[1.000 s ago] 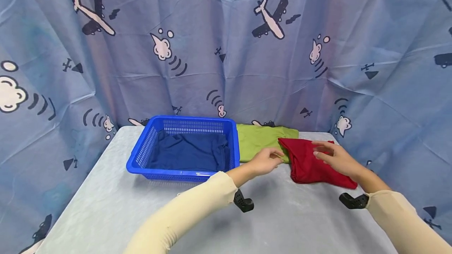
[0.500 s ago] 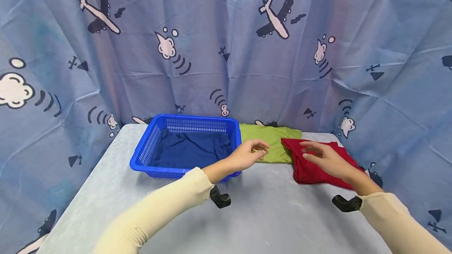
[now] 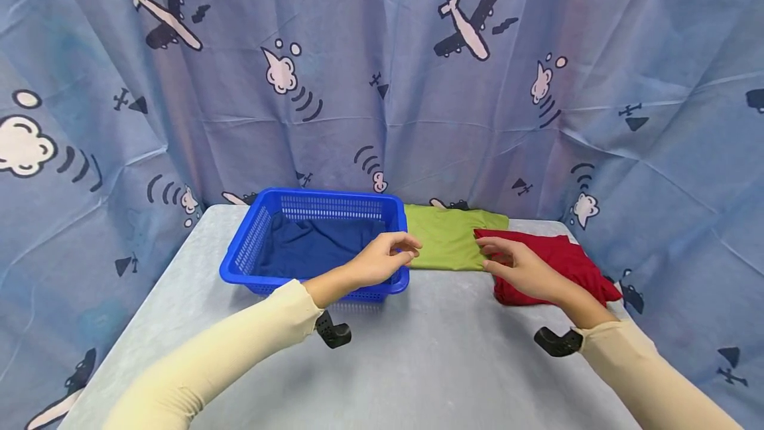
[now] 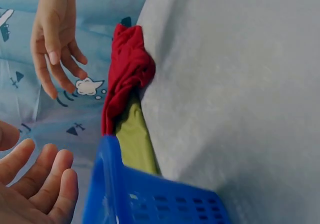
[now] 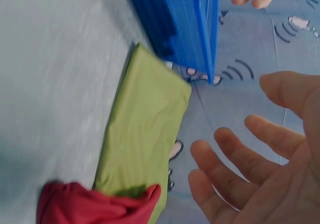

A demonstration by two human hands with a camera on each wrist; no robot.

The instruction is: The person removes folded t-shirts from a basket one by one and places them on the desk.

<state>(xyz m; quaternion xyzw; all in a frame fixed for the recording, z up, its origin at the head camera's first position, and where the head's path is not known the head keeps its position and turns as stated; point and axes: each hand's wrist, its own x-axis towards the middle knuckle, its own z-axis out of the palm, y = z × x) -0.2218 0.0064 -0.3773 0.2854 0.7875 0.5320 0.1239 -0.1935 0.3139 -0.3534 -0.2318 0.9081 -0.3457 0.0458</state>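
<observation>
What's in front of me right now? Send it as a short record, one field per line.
left hand: left hand, holding nothing, above the basket's right side
right hand: right hand, holding nothing, above the red cloth
container: blue plastic basket, upright
contents: dark blue cloth
right of basket: lime-green cloth
farther right: red cloth, overlapping the lime-green cloth
surface: pale grey table
backdrop: blue airplane-print curtain
</observation>
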